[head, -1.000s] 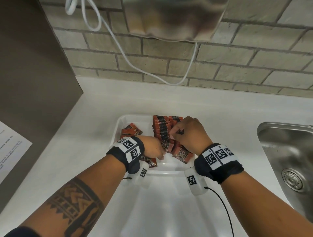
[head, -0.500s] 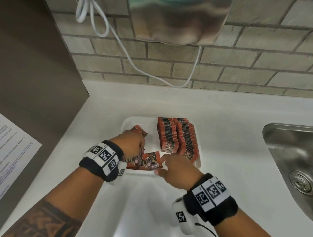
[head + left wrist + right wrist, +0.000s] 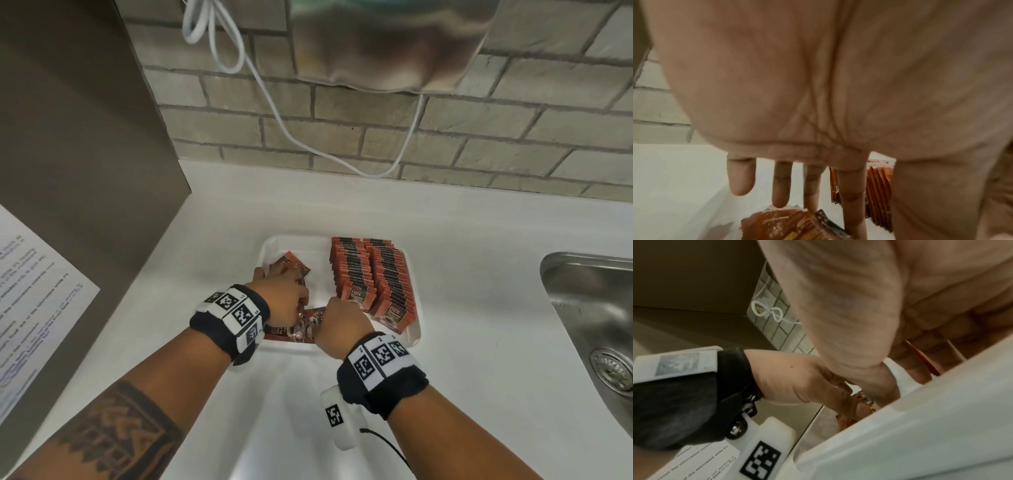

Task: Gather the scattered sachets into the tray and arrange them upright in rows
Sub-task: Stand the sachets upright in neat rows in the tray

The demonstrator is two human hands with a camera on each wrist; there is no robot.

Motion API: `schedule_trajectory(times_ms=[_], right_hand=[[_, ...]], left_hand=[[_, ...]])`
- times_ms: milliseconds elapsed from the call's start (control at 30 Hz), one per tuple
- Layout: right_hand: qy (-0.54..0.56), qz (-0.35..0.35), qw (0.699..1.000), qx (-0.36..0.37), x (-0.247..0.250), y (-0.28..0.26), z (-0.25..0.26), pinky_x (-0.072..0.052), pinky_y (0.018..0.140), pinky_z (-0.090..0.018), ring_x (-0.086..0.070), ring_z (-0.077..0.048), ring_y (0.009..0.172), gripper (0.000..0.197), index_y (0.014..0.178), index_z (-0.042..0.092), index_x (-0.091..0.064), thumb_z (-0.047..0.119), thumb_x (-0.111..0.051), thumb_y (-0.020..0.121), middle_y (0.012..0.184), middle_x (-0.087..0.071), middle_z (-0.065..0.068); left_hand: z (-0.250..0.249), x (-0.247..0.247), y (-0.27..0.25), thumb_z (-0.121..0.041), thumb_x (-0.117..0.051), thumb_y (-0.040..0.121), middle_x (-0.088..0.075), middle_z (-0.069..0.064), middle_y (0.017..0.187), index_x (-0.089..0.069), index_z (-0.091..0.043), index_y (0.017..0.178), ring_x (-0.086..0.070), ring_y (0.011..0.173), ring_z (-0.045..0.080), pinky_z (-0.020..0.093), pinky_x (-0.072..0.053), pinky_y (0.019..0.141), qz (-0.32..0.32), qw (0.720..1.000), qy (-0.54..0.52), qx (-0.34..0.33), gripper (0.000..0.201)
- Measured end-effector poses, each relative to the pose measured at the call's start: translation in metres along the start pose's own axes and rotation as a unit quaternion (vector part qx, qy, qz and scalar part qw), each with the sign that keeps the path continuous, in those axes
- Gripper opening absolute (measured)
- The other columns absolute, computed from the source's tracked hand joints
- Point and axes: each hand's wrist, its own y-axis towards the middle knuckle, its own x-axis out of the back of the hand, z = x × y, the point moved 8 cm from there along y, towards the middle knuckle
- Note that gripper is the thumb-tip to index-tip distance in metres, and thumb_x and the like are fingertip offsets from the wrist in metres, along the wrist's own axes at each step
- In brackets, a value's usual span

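A white tray (image 3: 270, 247) sits on the counter. Two rows of upright orange sachets (image 3: 371, 274) fill its right half. Loose sachets (image 3: 291, 262) lie flat in its left half, and more loose sachets (image 3: 291, 334) lie at the front rim. My left hand (image 3: 284, 291) reaches down over them; in the left wrist view its fingers (image 3: 813, 194) point down onto a small bunch of sachets (image 3: 789, 225), thumb opposite. My right hand (image 3: 342, 325) is beside it at the front edge, fingers curled with an orange sachet (image 3: 920, 356) between them.
A steel sink (image 3: 589, 308) is set into the counter on the right. A brown panel (image 3: 85, 137) with a printed sheet (image 3: 34, 291) stands on the left. On the brick wall behind hang a white cable (image 3: 274, 102) and a metal unit (image 3: 387, 41).
My right hand left the upright rows and came back and left to the loose sachets at the tray's front. My left hand shifted deeper into the tray's left half.
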Motion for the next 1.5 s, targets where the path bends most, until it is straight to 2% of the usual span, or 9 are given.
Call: schedule_trajectory(times_ms=[133,233,367,500,633,900,1067,1300,1500], right_hand=[[0.018,-0.006,1.0,-0.022,-0.004,0.008,-0.001,-0.041,0.073,-0.028,-0.06,-0.026,0.109,0.033,0.125,0.004,-0.049,0.02,-0.055,0.097,0.123,-0.059,-0.011],[0.045,-0.013,0.998,-0.046,-0.01,0.015,-0.004,-0.044,0.073,-0.03,-0.061,-0.027,0.11,0.045,0.13,0.005,-0.044,0.023,-0.061,0.093,0.125,-0.059,-0.012],[0.062,-0.007,0.996,-0.07,-0.017,0.021,-0.005,-0.049,0.091,-0.038,-0.056,-0.031,0.12,0.059,0.138,0.007,-0.037,0.026,-0.066,0.09,0.133,-0.052,-0.016],[0.08,-0.004,0.995,-0.06,-0.016,0.023,-0.006,-0.047,0.086,-0.034,-0.056,-0.029,0.115,0.056,0.133,0.006,-0.04,0.032,-0.064,0.09,0.129,-0.054,-0.016],[0.095,-0.004,0.995,-0.039,-0.015,0.02,-0.002,-0.044,0.078,-0.029,-0.058,-0.027,0.111,0.052,0.127,0.004,-0.047,0.038,-0.065,0.091,0.123,-0.06,-0.013],[0.2,0.0,0.98,0.014,-0.012,0.017,0.012,-0.045,0.08,-0.026,-0.061,-0.02,0.109,0.06,0.132,0.012,-0.049,0.044,-0.072,0.086,0.12,-0.063,-0.004],[0.267,-0.058,0.962,0.021,-0.01,0.017,0.007,-0.044,0.062,-0.025,-0.058,-0.015,0.075,0.039,0.101,0.018,-0.055,0.037,-0.082,0.08,0.085,-0.059,0.004],[0.284,-0.09,0.954,0.024,-0.007,0.014,0.0,-0.039,0.05,-0.017,-0.057,-0.01,0.06,0.026,0.098,0.019,-0.058,0.019,-0.079,0.082,0.081,-0.061,0.003],[0.278,-0.094,0.956,0.028,-0.006,0.013,-0.002,-0.034,0.045,-0.011,-0.052,-0.005,0.06,0.023,0.098,0.022,-0.056,0.009,-0.07,0.086,0.076,-0.055,0.007]], left_hand=[[0.004,0.0,-0.002,-0.026,-0.062,0.09,-0.038,0.0,0.146,-0.064,-0.034,0.118,-0.02,0.145,0.03,0.052,-0.024,0.106,-0.011,1.0,-0.004,-0.015,0.029],[0.004,0.004,-0.004,-0.019,-0.061,0.089,-0.043,0.002,0.135,-0.063,-0.03,0.117,-0.035,0.133,0.029,0.047,-0.028,0.101,-0.013,1.0,-0.011,-0.025,0.03],[0.005,0.008,-0.006,-0.01,-0.059,0.088,-0.046,0.001,0.129,-0.062,-0.025,0.118,-0.048,0.116,0.024,0.039,-0.035,0.097,-0.014,0.998,-0.038,-0.043,0.034],[0.007,0.01,-0.008,0.001,-0.06,0.086,-0.05,0.006,0.128,-0.064,-0.016,0.12,-0.056,0.105,0.023,0.03,-0.05,0.087,-0.018,0.995,-0.081,-0.06,0.038],[0.01,0.011,-0.008,0.003,-0.063,0.086,-0.05,0.004,0.127,-0.066,-0.014,0.118,-0.055,0.097,0.02,0.028,-0.047,0.078,-0.025,0.993,-0.094,-0.066,0.036],[0.015,0.017,-0.011,0.003,-0.062,0.087,-0.059,0.002,0.123,-0.07,-0.016,0.114,-0.059,0.106,0.02,0.029,-0.05,0.088,-0.056,0.989,-0.111,-0.083,0.035],[0.017,0.024,-0.015,0.007,-0.058,0.086,-0.057,0.003,0.119,-0.071,-0.013,0.106,-0.056,0.092,0.016,0.019,-0.041,0.068,-0.086,0.985,-0.121,-0.086,0.031],[0.019,0.026,-0.018,0.006,-0.067,0.082,-0.055,-0.002,0.11,-0.072,-0.016,0.095,-0.058,0.097,0.019,0.024,-0.045,0.075,-0.076,0.989,-0.096,-0.079,0.026],[0.018,0.018,-0.012,0.004,-0.068,0.083,-0.053,-0.012,0.089,-0.064,-0.019,0.116,-0.055,0.086,0.014,0.022,-0.041,0.063,-0.042,0.991,-0.114,-0.064,0.04]])
